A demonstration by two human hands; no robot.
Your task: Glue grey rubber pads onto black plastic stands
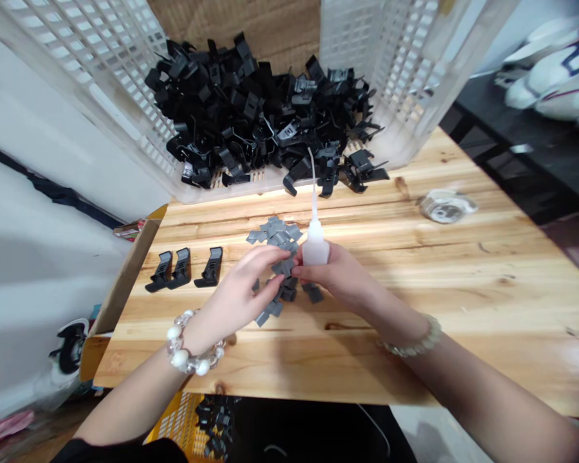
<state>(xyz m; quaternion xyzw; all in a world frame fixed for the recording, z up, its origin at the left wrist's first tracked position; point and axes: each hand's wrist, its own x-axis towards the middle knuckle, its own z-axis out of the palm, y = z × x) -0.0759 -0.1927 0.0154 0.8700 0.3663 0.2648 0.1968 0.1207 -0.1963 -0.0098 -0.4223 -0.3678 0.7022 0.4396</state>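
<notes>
My right hand (338, 273) is shut around a white squeeze bottle (315, 245) with a long thin nozzle pointing up. My left hand (238, 292) reaches in from the left, its fingertips pinching a small grey clip (285, 267) right beside the bottle. Loose grey clips (273, 233) lie scattered on the wooden table (415, 270) around and under both hands. Three black plastic clips (181, 270) stand in a row to the left of my left hand. A heap of black plastic clips (251, 116) lies beyond the bottle.
The black heap sits in a white lattice plastic crate (405, 83) at the table's far edge. A clear round object (446, 206) lies at the right. Cardboard (130, 276) lines the left edge. Below the front edge, a yellow crate (174, 421) holds black parts.
</notes>
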